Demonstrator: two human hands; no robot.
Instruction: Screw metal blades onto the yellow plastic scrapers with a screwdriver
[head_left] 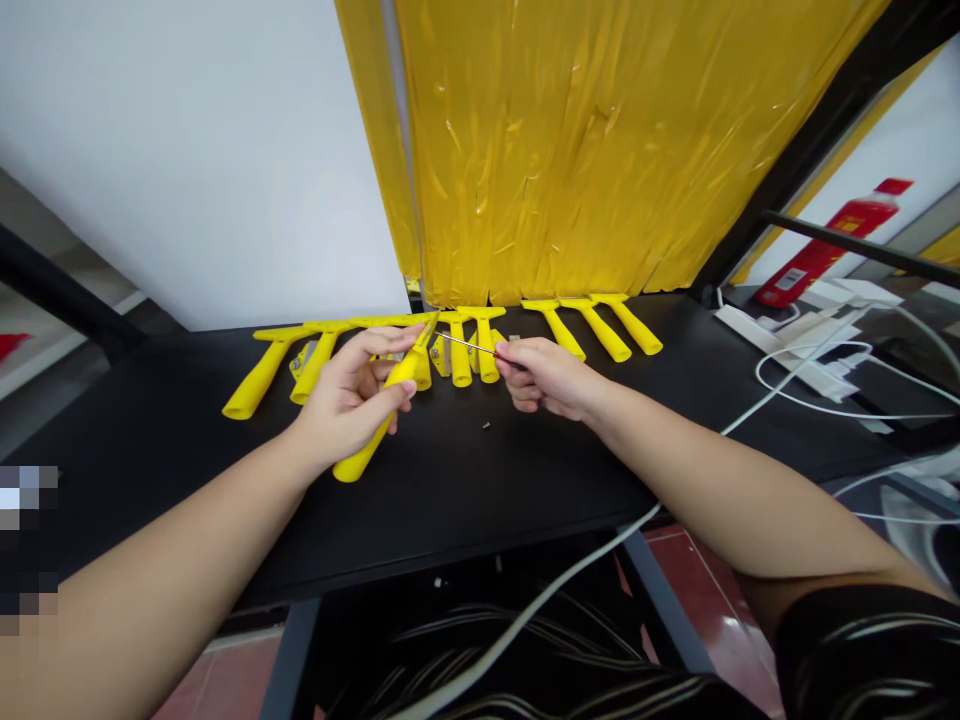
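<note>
My left hand is closed around a yellow scraper-like tool, its thick handle slanting down toward me and its narrow head pointing up and right. In my right hand is a thin screwdriver, its metal shaft reaching left to the head of the yellow tool. Whether the tip touches a screw there is too small to tell. A small screw lies on the black table between my hands. Behind them rests a row of similar yellow tools, with small metal plates among several of them.
Yellow film and a white panel stand behind the black table. A white cable crosses the front edge under my right arm. To the right are a red bottle and white boxes.
</note>
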